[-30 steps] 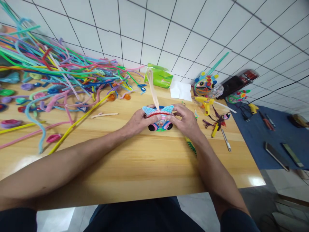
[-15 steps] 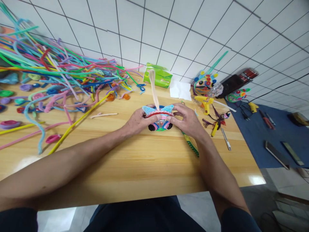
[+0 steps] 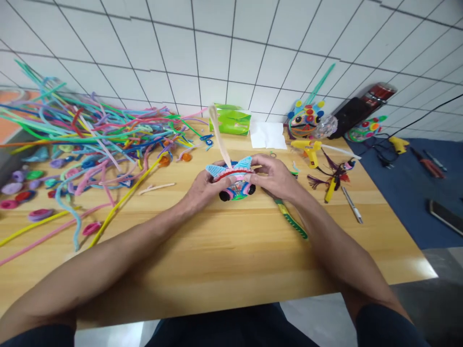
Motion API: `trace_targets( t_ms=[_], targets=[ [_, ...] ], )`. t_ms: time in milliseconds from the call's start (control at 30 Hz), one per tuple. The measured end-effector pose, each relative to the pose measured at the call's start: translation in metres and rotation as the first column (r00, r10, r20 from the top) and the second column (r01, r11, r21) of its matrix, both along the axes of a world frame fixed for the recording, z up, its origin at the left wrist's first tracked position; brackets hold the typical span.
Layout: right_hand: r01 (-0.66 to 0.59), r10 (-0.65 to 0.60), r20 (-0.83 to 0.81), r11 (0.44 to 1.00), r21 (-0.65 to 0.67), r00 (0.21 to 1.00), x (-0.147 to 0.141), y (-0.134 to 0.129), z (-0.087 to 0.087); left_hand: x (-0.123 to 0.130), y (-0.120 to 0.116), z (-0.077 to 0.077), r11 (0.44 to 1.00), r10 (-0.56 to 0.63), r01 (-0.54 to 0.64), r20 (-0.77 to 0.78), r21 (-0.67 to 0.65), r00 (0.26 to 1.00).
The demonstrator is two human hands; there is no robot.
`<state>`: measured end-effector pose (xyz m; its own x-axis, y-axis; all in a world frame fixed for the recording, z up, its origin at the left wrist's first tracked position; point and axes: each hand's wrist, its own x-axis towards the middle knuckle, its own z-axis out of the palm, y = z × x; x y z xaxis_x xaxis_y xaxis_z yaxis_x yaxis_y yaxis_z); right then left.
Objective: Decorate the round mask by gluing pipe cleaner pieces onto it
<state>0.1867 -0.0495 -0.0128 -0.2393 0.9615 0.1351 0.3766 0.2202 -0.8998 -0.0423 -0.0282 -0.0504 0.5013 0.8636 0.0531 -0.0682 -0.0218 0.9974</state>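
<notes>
Both grips are closed on the pipe-cleaner animal head (image 3: pixel 238 186): left grip (image 3: pixel 202 188) on one side, right grip (image 3: pixel 273 176) on the other, thumbs across the front under the red band. Head sits on the person's side of the green tissue pack (image 3: pixel 233 123), over the wooden surface (image 3: pixel 231 250); can't tell if its underside touches. Two light-blue ears (image 3: pixel 243 162) up top, beige loop (image 3: pixel 220 137) standing between them, black eyes below.

Handling, my read: very light, soft and springy; fuzz gives decent friction, so low slip risk. Weak spots are probably ears, loop and eyes: they could bend or come off. Best hold is the sides, light squeeze; don't lift by the loop.

Around the tissue pack: white paper sheet (image 3: pixel 267 135) just right; yellow glue gun (image 3: pixel 309 152) farther right, nearer the person; pipe-cleaner pile (image 3: pixel 119 127) left.
</notes>
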Motion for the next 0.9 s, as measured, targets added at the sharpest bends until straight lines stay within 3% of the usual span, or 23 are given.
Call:
trace_targets(
  t_ms=[133, 233, 433, 567, 900],
  targets=[
    [0.017, -0.026, -0.160, 0.998, -0.062, 0.987, -0.002, 0.010, -0.009, 0.002, 0.011, 0.017, 1.000, -0.002, 0.002, -0.056, 0.013, 0.998],
    [0.021, -0.058, -0.279, 0.991, -0.132, 0.959, -0.002, 0.016, -0.020, 0.005, 0.021, 0.020, 1.000, -0.009, 0.008, -0.102, -0.011, 0.995],
    [0.071, -0.098, -0.270, 0.992, -0.105, 0.958, 0.000, 0.021, -0.029, 0.011, 0.032, 0.005, 0.998, 0.058, -0.060, -0.111, -0.018, 0.992],
    [0.096, -0.125, -0.260, 0.988, -0.120, 0.957, 0.000, 0.022, -0.030, 0.008, 0.036, -0.004, 0.997, 0.029, -0.032, -0.037, -0.077, 0.999],
    [0.087, -0.144, -0.328, 0.979, -0.183, 0.934, 0.000, 0.020, -0.035, 0.003, 0.035, -0.007, 0.997, 0.001, -0.002, -0.013, -0.075, 1.000]
  ],
)
